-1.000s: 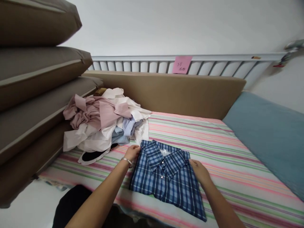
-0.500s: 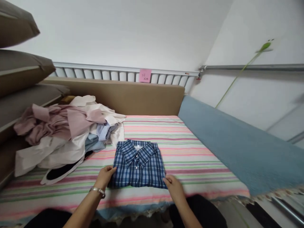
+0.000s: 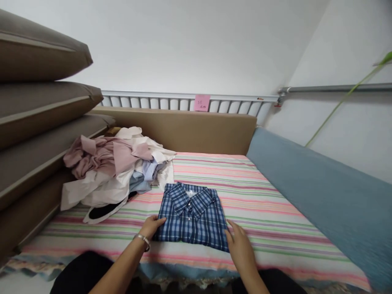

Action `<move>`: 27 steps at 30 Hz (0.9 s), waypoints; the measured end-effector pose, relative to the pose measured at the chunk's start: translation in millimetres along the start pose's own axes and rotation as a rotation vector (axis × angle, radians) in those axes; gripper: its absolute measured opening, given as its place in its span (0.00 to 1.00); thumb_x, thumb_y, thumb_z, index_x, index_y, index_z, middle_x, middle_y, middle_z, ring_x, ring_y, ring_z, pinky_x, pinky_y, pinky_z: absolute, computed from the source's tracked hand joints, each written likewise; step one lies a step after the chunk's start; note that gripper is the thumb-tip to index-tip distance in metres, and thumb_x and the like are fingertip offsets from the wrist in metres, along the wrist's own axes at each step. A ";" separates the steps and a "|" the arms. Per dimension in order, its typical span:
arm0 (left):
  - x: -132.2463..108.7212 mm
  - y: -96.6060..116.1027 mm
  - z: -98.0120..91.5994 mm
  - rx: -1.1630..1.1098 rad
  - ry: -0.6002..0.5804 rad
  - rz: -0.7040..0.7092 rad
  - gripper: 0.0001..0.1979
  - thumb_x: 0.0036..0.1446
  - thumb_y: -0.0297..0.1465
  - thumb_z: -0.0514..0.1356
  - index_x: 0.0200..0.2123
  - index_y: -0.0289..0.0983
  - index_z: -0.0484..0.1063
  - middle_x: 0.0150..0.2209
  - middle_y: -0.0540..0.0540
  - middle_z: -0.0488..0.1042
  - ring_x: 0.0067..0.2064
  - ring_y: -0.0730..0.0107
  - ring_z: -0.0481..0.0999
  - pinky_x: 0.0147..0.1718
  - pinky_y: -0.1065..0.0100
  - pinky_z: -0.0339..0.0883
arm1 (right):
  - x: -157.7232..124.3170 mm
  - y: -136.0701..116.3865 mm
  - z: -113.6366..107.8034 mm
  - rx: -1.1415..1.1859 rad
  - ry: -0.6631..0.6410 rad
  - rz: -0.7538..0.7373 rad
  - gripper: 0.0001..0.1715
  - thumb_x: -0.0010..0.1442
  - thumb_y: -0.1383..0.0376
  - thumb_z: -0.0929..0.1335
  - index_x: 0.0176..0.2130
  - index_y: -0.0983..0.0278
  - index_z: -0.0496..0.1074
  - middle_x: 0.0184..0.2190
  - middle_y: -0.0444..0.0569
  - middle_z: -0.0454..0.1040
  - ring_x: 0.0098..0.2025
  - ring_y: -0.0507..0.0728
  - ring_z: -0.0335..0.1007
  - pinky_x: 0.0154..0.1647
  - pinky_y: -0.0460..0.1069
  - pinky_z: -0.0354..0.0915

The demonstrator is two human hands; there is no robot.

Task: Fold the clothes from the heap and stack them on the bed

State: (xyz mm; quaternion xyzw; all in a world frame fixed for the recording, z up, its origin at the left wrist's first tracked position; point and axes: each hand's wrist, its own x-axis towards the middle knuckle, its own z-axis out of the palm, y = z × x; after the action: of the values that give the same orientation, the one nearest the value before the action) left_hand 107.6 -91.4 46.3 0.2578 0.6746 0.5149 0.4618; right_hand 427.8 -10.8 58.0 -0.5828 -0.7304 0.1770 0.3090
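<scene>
A folded blue plaid shirt [image 3: 192, 217] lies collar-up on the striped bed sheet [image 3: 269, 200]. My left hand [image 3: 152, 227], a bracelet on its wrist, grips the shirt's lower left corner with curled fingers. My right hand [image 3: 240, 248] rests at the shirt's lower right corner, fingers extended and touching the fabric edge.
A heap of crumpled pink, white and pale blue clothes [image 3: 113, 169] lies left of the shirt. Stacked brown cushions [image 3: 36, 122] rise at the left. A tan headboard cushion [image 3: 183, 128] runs along the back, a blue cushion [image 3: 321, 192] along the right wall.
Both hands slid from the shirt's collar end down to its near corners. The camera swung right, then partly back left.
</scene>
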 end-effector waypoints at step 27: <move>81.0 32.1 40.1 0.515 0.386 0.280 0.05 0.54 0.28 0.53 0.28 0.38 0.67 0.27 0.43 0.74 0.32 0.63 0.72 0.30 0.69 0.56 | -1.1 -31.1 53.0 -0.168 -0.247 -0.328 0.25 0.61 0.53 0.58 0.56 0.52 0.62 0.60 0.45 0.59 0.62 0.63 0.51 0.61 0.64 0.50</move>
State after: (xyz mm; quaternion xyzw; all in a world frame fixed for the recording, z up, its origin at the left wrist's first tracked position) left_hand 103.5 4.4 45.5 0.3536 0.8154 0.4254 0.1706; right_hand 370.0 -14.5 37.3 -0.4540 -0.8598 0.1329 0.1923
